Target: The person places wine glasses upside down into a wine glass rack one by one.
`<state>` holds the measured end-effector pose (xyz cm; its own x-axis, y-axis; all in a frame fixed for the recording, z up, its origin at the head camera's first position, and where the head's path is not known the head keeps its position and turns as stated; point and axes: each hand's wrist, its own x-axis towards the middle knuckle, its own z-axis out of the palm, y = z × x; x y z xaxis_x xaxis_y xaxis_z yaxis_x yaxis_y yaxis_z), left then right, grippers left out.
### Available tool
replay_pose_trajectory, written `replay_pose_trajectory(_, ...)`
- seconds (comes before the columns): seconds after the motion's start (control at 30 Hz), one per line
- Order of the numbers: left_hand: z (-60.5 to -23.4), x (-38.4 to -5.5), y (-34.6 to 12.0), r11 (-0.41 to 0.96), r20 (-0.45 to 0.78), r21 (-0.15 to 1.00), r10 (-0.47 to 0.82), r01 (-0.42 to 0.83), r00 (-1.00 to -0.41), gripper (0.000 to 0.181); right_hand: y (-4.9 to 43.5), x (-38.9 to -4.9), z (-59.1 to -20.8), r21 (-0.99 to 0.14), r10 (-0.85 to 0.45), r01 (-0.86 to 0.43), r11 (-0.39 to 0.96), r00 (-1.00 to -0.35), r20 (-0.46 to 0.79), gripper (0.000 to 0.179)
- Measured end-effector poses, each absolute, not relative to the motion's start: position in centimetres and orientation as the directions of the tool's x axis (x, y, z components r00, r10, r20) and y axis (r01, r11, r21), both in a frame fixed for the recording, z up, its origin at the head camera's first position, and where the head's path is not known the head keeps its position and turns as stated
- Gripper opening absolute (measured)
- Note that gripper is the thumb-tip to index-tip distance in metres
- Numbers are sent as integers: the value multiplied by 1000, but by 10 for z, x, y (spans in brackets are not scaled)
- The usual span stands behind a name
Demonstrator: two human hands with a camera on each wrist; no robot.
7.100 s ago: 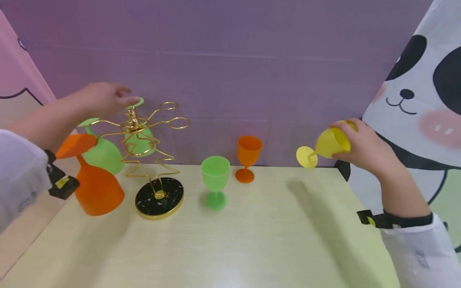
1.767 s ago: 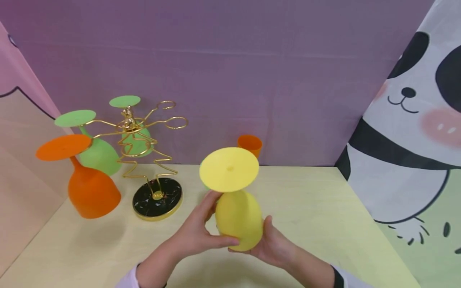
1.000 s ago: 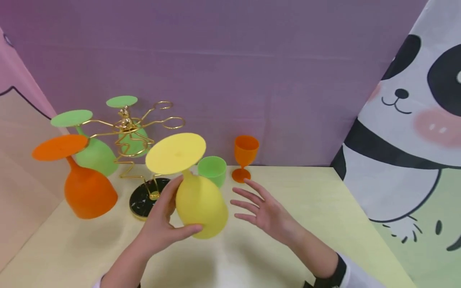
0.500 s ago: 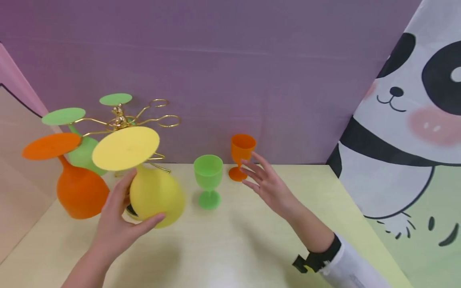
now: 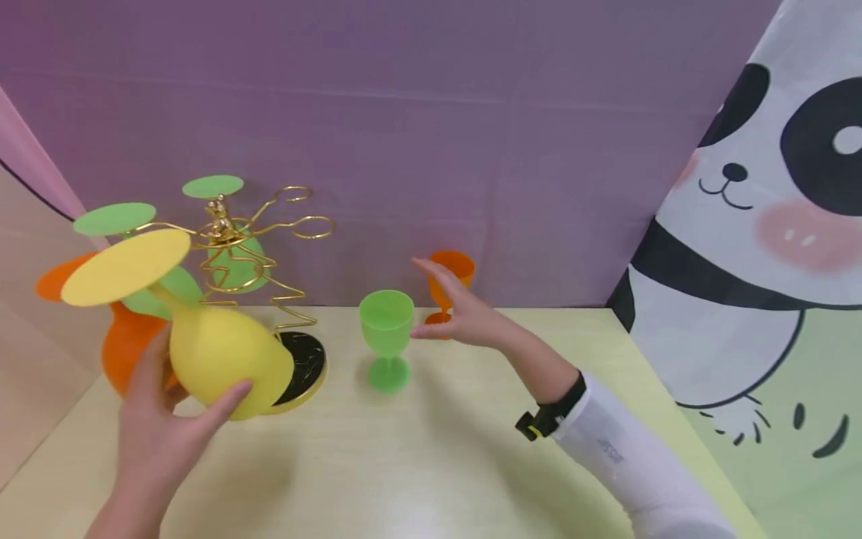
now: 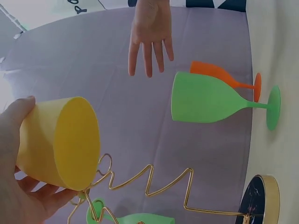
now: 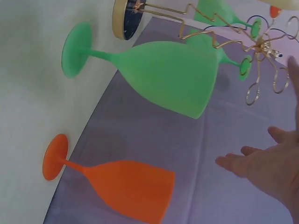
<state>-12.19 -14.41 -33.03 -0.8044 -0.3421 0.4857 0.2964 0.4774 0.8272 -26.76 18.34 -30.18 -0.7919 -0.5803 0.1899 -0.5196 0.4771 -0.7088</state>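
Upside down and tilted, a yellow goblet [image 5: 225, 359] is gripped round its bowl by my left hand [image 5: 151, 427], its foot pointing up and left. It overlaps a hanging orange goblet [image 5: 128, 344] and part of the gold wire rack [image 5: 221, 224] in the head view. In the left wrist view the yellow bowl's mouth [image 6: 77, 142] faces the camera. My right hand [image 5: 465, 311], fingers spread and holding nothing, hovers by an upright green goblet [image 5: 387, 322]. Behind that hand stands an upright orange goblet [image 5: 454, 262], partly hidden.
Two green goblets hang upside down on the rack, their feet [image 5: 212, 186] up. Two wire loops [image 5: 313, 227] on its right side hold nothing. A black marble base [image 5: 306, 359] supports the rack on the pale table [image 5: 377, 464]. A purple cloth [image 5: 404, 150] rises behind.
Earlier the right hand brought the yellow goblet from the right, and both hands held it. The right hand let go; the left carried it left towards the rack. The right hand moved towards the upright goblets.
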Motion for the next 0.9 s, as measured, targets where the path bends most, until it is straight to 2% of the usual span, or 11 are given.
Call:
replay_pose_trajectory(0.2,-331,-119,-148,484,391,859,-409,167,-824,95,165,-284,-307,-504,-631,-598,623,-765,128,106)
replay_pose_trajectory(0.53,-328,-126,-155,518,324,853,-436,61,-839,94,138,-301,-312,-201,-716,-706,679,-698,34,106)
replay_pose_trajectory(0.9,-327,-134,-157,565,342,823,-418,54,-842,92,121,-307,-318,-111,-729,-720,685,-679,-90,100)
